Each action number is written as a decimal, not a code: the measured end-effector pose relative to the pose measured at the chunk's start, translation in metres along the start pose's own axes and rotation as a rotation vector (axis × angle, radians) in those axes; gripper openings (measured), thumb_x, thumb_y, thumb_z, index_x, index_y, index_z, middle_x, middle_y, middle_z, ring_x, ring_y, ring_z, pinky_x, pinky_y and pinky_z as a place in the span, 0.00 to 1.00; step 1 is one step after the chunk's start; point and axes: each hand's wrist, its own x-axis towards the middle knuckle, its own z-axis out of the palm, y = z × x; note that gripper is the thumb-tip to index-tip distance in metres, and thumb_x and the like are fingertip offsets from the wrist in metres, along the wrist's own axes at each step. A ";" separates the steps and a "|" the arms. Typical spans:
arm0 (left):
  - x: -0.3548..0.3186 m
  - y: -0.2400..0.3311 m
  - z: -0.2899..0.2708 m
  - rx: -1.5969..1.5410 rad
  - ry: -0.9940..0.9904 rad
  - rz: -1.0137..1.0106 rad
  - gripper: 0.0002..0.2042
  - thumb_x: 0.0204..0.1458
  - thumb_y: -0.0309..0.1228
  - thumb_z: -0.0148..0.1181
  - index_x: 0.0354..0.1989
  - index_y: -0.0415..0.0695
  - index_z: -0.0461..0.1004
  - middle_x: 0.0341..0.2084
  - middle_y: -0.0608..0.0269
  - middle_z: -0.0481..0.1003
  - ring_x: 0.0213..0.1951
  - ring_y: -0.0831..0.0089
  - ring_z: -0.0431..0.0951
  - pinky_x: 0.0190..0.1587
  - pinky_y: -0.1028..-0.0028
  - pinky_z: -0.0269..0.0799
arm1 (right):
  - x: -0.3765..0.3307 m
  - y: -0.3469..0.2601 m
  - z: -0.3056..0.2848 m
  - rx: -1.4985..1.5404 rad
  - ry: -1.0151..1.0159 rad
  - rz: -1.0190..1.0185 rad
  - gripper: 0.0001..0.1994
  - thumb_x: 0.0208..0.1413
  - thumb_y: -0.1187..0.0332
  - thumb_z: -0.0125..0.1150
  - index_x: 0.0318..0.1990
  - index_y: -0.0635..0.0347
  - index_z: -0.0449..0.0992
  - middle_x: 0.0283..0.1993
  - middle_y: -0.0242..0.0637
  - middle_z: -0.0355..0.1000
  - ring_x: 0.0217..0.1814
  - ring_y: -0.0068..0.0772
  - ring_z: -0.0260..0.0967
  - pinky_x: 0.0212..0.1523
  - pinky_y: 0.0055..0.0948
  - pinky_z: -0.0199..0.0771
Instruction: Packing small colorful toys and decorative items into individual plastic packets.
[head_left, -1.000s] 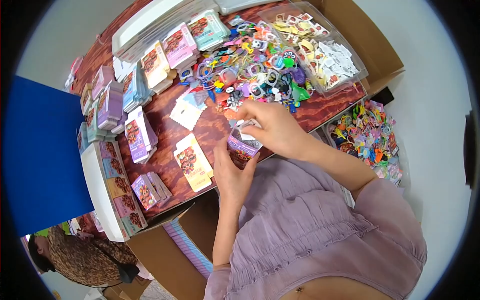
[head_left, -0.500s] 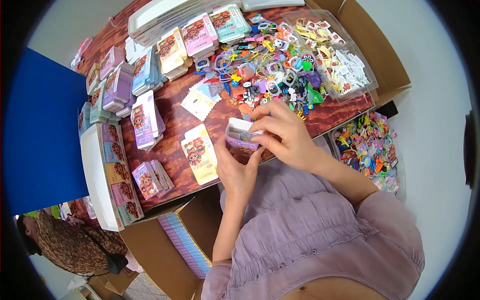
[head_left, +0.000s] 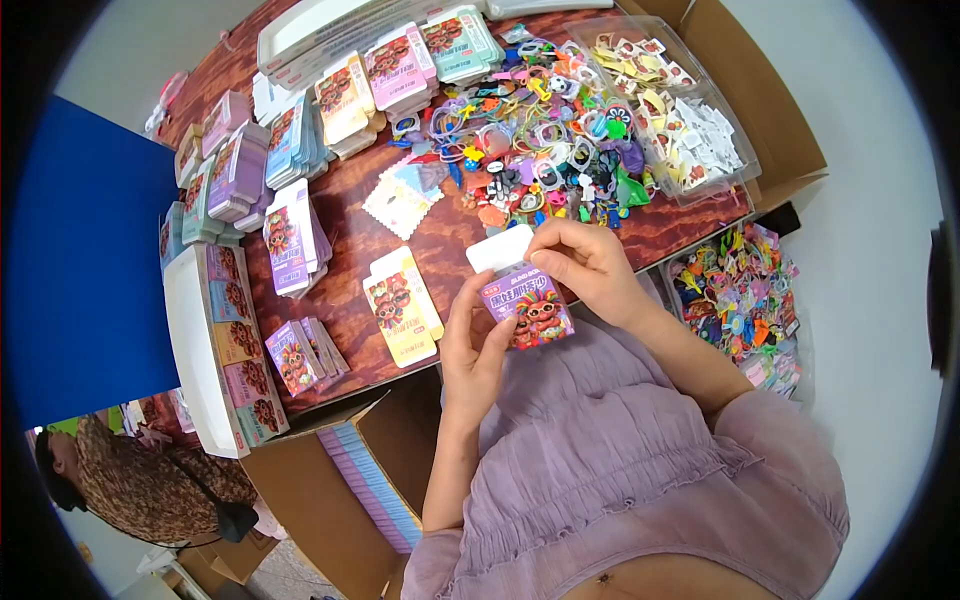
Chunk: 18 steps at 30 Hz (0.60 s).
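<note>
A small purple box (head_left: 527,310) with cartoon faces on its front is tilted up between my hands, above the table's near edge. My left hand (head_left: 470,345) grips it, thumb across the front and fingers along the left side. The box's white top flap (head_left: 501,248) stands open at the far side. At the upper right corner, my right hand (head_left: 585,265) pinches the edge by the flap; its fingertips are partly hidden. Just left of my left hand lies a flat yellow box blank (head_left: 401,308). Beyond are scalloped cards (head_left: 402,200).
A heap of colourful trinkets (head_left: 545,130) covers the far middle. Clear trays (head_left: 740,150) hold small cards at far right. Stacked box blanks (head_left: 290,240) line the left. A bin of trinkets (head_left: 735,300) stands right, below the table. Another person (head_left: 150,480) is at lower left.
The box has turned its printed front upward and shifted slightly right. Its white flap now shows spread out. My right hand has moved from over the opening to the upper right corner.
</note>
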 end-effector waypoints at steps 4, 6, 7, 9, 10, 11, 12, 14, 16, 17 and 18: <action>-0.001 -0.004 -0.010 0.283 -0.024 -0.053 0.25 0.59 0.18 0.54 0.65 0.40 0.60 0.47 0.58 0.73 0.44 0.75 0.76 0.43 0.75 0.73 | -0.008 -0.002 0.009 0.009 0.025 0.025 0.10 0.62 0.76 0.54 0.48 0.66 0.75 0.44 0.34 0.73 0.42 0.17 0.69 0.42 0.20 0.69; 0.000 -0.004 -0.013 0.413 -0.037 -0.025 0.23 0.59 0.18 0.54 0.64 0.40 0.61 0.47 0.56 0.73 0.42 0.73 0.77 0.42 0.75 0.74 | -0.007 0.002 0.013 -0.202 0.110 -0.093 0.10 0.57 0.79 0.57 0.46 0.64 0.76 0.38 0.31 0.75 0.33 0.17 0.68 0.34 0.21 0.68; 0.000 -0.004 -0.014 0.544 -0.047 0.006 0.22 0.59 0.17 0.53 0.62 0.40 0.62 0.46 0.54 0.73 0.41 0.71 0.78 0.41 0.74 0.74 | -0.006 0.006 0.011 -0.201 0.111 -0.093 0.10 0.57 0.79 0.57 0.46 0.64 0.76 0.38 0.31 0.75 0.33 0.17 0.68 0.34 0.21 0.68; 0.000 -0.004 -0.012 0.538 -0.031 0.014 0.21 0.59 0.17 0.53 0.61 0.39 0.61 0.46 0.51 0.74 0.40 0.68 0.78 0.41 0.72 0.75 | -0.005 0.015 0.009 -0.161 -0.015 -0.303 0.08 0.56 0.78 0.59 0.43 0.64 0.76 0.40 0.31 0.75 0.35 0.18 0.69 0.35 0.22 0.69; -0.001 -0.005 -0.011 0.530 -0.015 0.022 0.21 0.59 0.17 0.53 0.61 0.38 0.61 0.46 0.48 0.74 0.39 0.66 0.79 0.41 0.70 0.75 | -0.007 0.020 0.010 -0.160 -0.013 -0.302 0.08 0.56 0.78 0.59 0.43 0.64 0.76 0.40 0.31 0.75 0.35 0.18 0.69 0.35 0.22 0.69; -0.001 -0.005 -0.008 0.532 -0.019 0.021 0.21 0.59 0.17 0.53 0.61 0.38 0.61 0.46 0.48 0.74 0.39 0.66 0.79 0.41 0.70 0.75 | -0.009 0.025 0.012 -0.080 0.015 -0.167 0.06 0.56 0.77 0.60 0.41 0.64 0.76 0.40 0.31 0.75 0.36 0.18 0.69 0.36 0.22 0.70; -0.001 -0.006 -0.004 0.500 -0.013 0.012 0.22 0.58 0.16 0.54 0.61 0.38 0.59 0.46 0.47 0.75 0.40 0.65 0.79 0.41 0.69 0.76 | -0.010 0.028 0.014 0.000 0.043 -0.031 0.05 0.55 0.77 0.62 0.39 0.65 0.76 0.40 0.32 0.75 0.38 0.18 0.70 0.37 0.22 0.70; -0.002 -0.007 -0.003 0.472 -0.011 0.000 0.23 0.58 0.16 0.54 0.61 0.38 0.58 0.46 0.47 0.75 0.40 0.65 0.80 0.41 0.68 0.77 | -0.008 0.022 0.017 0.016 0.055 0.030 0.05 0.54 0.77 0.64 0.37 0.66 0.75 0.38 0.32 0.75 0.37 0.17 0.70 0.36 0.22 0.71; -0.004 -0.009 -0.004 0.416 -0.012 0.001 0.26 0.57 0.16 0.55 0.63 0.37 0.56 0.48 0.46 0.75 0.43 0.63 0.80 0.42 0.67 0.78 | -0.007 0.018 0.015 0.030 0.066 0.093 0.05 0.54 0.76 0.65 0.35 0.67 0.75 0.36 0.31 0.75 0.36 0.16 0.70 0.36 0.22 0.71; -0.004 -0.009 -0.005 0.417 -0.015 -0.001 0.26 0.57 0.16 0.55 0.63 0.37 0.56 0.48 0.46 0.75 0.43 0.63 0.80 0.42 0.67 0.78 | -0.005 0.016 0.012 0.071 0.042 0.150 0.04 0.54 0.77 0.65 0.35 0.66 0.76 0.36 0.31 0.76 0.36 0.16 0.71 0.36 0.20 0.71; -0.005 -0.008 -0.006 0.441 -0.027 0.004 0.26 0.57 0.16 0.54 0.64 0.38 0.55 0.47 0.46 0.75 0.43 0.62 0.80 0.43 0.67 0.78 | -0.003 0.016 0.010 0.113 0.017 0.207 0.03 0.54 0.77 0.65 0.35 0.66 0.77 0.36 0.30 0.77 0.36 0.16 0.72 0.37 0.19 0.72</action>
